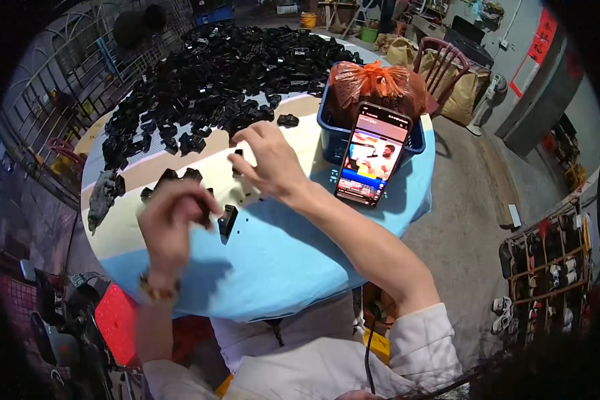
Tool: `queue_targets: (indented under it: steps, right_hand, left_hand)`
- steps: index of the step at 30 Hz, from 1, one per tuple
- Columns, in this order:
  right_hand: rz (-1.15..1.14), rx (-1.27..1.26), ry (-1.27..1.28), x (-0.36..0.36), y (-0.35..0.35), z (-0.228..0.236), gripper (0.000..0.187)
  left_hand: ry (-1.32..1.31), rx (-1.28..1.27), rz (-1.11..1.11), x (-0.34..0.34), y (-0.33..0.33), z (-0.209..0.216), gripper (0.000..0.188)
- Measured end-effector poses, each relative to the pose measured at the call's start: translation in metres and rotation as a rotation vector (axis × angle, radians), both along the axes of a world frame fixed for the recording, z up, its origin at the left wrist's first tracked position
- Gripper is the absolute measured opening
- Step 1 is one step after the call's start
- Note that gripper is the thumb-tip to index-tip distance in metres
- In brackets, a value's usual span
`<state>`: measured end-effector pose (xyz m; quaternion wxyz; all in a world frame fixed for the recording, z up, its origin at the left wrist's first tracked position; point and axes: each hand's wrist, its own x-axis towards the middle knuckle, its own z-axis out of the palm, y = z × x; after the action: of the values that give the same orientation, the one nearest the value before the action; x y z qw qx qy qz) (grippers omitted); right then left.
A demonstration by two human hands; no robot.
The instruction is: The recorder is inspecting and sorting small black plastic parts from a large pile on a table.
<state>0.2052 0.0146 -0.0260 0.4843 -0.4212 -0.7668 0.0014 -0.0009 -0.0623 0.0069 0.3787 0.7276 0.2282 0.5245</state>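
Observation:
A large heap of small black plastic parts (200, 80) covers the far half of the round table. My right hand (271, 160) reaches over the table near the heap's front edge, thumb and forefinger apart. A small black piece (238, 167) shows beside its thumb tip. Closer to me, my left hand (173, 223) is smeared by motion, so its fingers and anything in them cannot be made out. Just right of it lies a longer black plastic part (228, 224), with tiny black bits around. Several black parts (169, 177) show behind the left hand.
A striped cloth (267, 287) covers the table. At the right, a lit phone (373, 157) leans against a blue basket (333, 137) holding an orange-red plastic bag (377, 83). A crumpled grey thing (102, 200) sits at the left edge. A red stool (117, 323) stands below.

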Motion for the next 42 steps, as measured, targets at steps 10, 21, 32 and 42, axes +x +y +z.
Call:
queue_targets:
  steps: [10, 21, 32, 42]
  right_hand:
    - [0.059, -0.070, -0.198, 0.008, 0.022, -0.013, 0.034]
    - [0.154, -0.356, -0.408, 0.002, 0.003, 0.010, 0.024]
    - [0.118, -0.289, -0.153, 0.016, 0.000, 0.004, 0.022]
    - [0.525, -0.253, 0.216, -0.004, -0.018, 0.021, 0.032]
  left_hand:
    - [0.872, 0.228, -0.515, 0.051, -0.166, -0.184, 0.038]
    - [0.655, -0.174, -1.061, 0.005, -0.117, -0.040, 0.051]
    - [1.370, 0.159, 0.687, -0.013, 0.074, -0.009, 0.008]
    - [0.141, -0.232, 0.338, -0.020, 0.070, -0.015, 0.017]
